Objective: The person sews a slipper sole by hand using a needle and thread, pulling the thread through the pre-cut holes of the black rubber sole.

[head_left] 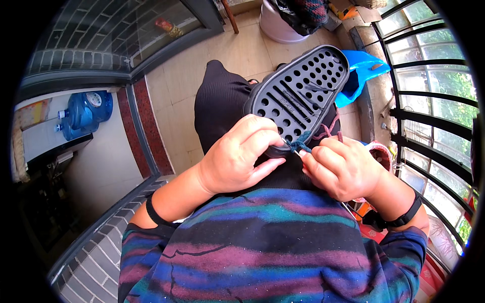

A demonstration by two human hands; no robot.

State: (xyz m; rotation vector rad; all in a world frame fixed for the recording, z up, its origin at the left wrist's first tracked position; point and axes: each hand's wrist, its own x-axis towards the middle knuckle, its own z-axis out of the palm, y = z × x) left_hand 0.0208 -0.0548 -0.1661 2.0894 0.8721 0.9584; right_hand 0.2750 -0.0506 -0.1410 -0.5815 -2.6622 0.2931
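A black slipper sole [298, 93] rests on my lap, its underside up, with round holes and long slots showing. My left hand [242, 154] grips the sole's near end, thumb below and fingers over the rim. Teal yarn [301, 143] is worked in a short looped strip at that edge, next to my left fingertips. My right hand [341, 169] is closed round a thin crochet hook [298, 152]; only its pale tip shows, at the teal yarn. A mauve yarn strand [328, 128] loops behind my right fingers. Most of the hook is hidden.
A blue plastic bag [361, 76] lies right of the sole, near the barred window [429, 101]. Ahead stands a white bucket [280, 25] with a black bag over it. Large blue water bottles [88, 113] are beyond the doorway at left.
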